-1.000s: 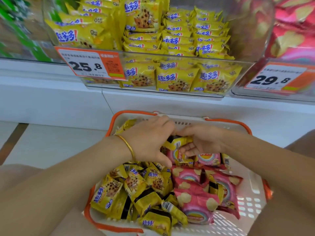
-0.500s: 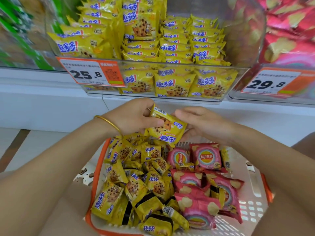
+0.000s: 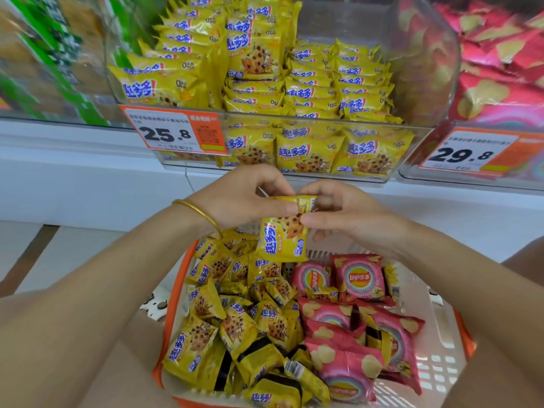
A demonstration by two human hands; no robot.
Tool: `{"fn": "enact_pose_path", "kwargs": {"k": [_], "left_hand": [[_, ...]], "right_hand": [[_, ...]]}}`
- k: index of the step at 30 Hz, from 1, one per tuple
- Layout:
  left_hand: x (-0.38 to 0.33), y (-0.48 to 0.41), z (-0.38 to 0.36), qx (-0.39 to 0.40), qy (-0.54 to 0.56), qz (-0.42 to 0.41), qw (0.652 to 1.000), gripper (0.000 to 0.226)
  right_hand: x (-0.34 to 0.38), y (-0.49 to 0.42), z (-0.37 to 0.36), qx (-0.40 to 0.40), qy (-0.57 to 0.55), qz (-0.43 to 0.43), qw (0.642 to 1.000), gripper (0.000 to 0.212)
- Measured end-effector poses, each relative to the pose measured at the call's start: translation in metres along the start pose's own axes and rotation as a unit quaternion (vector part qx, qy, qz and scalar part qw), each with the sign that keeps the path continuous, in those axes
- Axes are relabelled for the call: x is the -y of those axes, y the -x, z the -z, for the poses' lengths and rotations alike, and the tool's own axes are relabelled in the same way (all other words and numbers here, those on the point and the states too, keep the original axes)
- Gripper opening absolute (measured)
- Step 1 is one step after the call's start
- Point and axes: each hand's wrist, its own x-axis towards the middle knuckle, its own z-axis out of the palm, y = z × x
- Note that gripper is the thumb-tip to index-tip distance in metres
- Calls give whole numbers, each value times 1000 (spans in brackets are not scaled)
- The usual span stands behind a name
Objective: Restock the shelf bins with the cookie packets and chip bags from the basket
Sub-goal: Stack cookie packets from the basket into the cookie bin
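Note:
My left hand (image 3: 238,198) and my right hand (image 3: 344,219) both pinch one yellow cookie packet (image 3: 282,234), held upright above the far end of the basket (image 3: 441,334). The white basket with orange rim holds several yellow cookie packets (image 3: 235,319) on its left side and several pink chip bags (image 3: 359,328) on its right. Straight ahead is the clear cookie bin (image 3: 329,173), stacked with the same yellow packets. The bin of pink chip bags (image 3: 500,78) stands to its right.
Orange price tags reading 25.8 (image 3: 173,132) and 29.8 (image 3: 477,153) hang on the bin fronts. A white shelf ledge (image 3: 88,160) runs under the bins. A bin with green packets (image 3: 44,54) sits at the far left. My bare knees flank the basket.
My hands rose out of the basket with a yellow cookie packet and turned it upright between them, a little closer to the cookie bin.

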Motion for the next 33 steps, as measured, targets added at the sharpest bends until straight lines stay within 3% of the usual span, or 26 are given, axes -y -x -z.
{"fn": "enact_pose_path", "kwargs": {"k": [5,8,11,16,19,21,22,24,27,30,33], "left_hand": [[0,-2,1,11,-8,52,999,53],[1,-2,5,31,-20,54,998,47],[0,-2,6,13,-13,15,1000,41],[-25,7,21,-42,5,-102,994,37],[-46,10,44,-224,-18,-209,952,25],[-48,4,66,-355,-188,-232,886,26],[-46,-2,77,-378,-278,-217,856,33],[-38,-12,89,-371,-392,-171,824,41],[-24,-18,82,-372,-437,-140,807,40],[-15,-20,77,-383,-455,-159,788,37],[-15,-22,79,-391,-455,-173,781,38]], "right_hand": [[0,2,2,-7,-35,-14,999,35],[1,2,4,-5,-56,-31,998,34],[6,5,3,-1,6,-17,1000,38],[43,16,2,-38,122,97,987,39],[88,17,9,-73,104,153,980,45],[117,6,10,-134,158,187,960,36],[129,-3,11,-170,183,199,948,36],[145,-30,12,-232,235,223,917,40],[148,-79,13,-260,370,213,866,45],[142,-115,11,-234,426,198,851,45],[143,-126,13,-263,438,199,836,40]]}}
